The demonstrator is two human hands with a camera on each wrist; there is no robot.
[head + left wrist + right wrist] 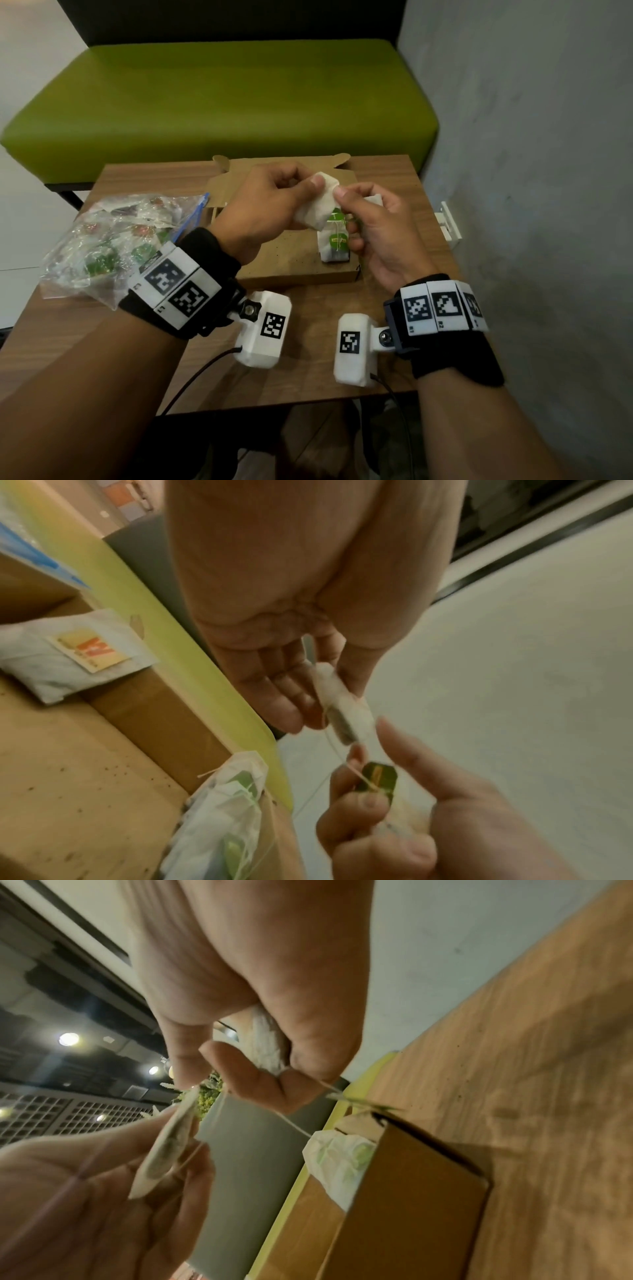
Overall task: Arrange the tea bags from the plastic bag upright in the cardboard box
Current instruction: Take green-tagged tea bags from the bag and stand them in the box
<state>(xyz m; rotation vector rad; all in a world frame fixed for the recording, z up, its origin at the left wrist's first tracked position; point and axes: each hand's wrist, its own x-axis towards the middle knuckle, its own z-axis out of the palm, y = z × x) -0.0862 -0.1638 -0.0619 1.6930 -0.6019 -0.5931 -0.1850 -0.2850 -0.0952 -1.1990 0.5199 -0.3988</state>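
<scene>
Above the open cardboard box (291, 270), my left hand (308, 183) pinches a white tea bag (318, 205) between thumb and fingers; the same bag (342, 712) shows edge-on in the left wrist view. My right hand (346, 198) holds a second tea bag (267, 1042) in its curled fingers and pinches a green tag (377, 777) on a string. A few tea bags (335, 246) stand upright at the box's right end. Another tea bag (78, 653) with a yellow and red tag lies at the box's far side. The clear plastic bag (113, 240) of tea bags lies to the left.
The box sits on a small wooden table (308, 346) with its lid (284, 164) folded back. A green bench (219, 102) runs behind the table. A grey wall (531, 171) stands close on the right, with a white fitting (448, 222) low on it.
</scene>
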